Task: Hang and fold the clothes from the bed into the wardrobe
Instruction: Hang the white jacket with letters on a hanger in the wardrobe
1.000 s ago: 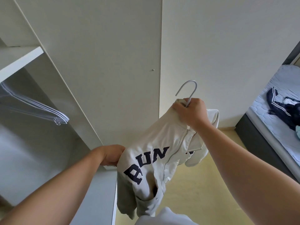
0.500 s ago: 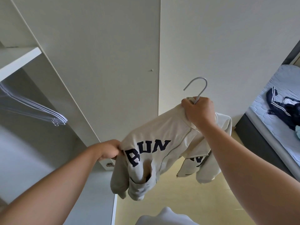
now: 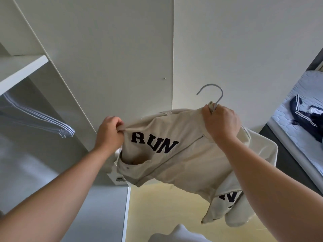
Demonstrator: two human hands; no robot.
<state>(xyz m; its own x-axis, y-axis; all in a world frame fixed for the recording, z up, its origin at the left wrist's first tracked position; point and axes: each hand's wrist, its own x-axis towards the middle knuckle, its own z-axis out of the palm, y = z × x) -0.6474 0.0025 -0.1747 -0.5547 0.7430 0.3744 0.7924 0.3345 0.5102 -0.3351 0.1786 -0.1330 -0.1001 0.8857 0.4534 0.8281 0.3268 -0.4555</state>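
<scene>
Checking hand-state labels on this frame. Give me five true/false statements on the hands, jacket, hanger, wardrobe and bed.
1. The right hand has its grip on the hanger at the collar of the beige jacket. True.
2. The left hand is idle and holds nothing. False: it pinches the jacket's fabric near the "RUN" lettering.
3. The hanger's hook sits on the wardrobe rail. False: it is in mid-air in front of the closed wardrobe door.
4. Several empty hangers hang in the open section on the left. True.
5. Nothing lies on the bed. False: a navy garment lies on it.
</scene>
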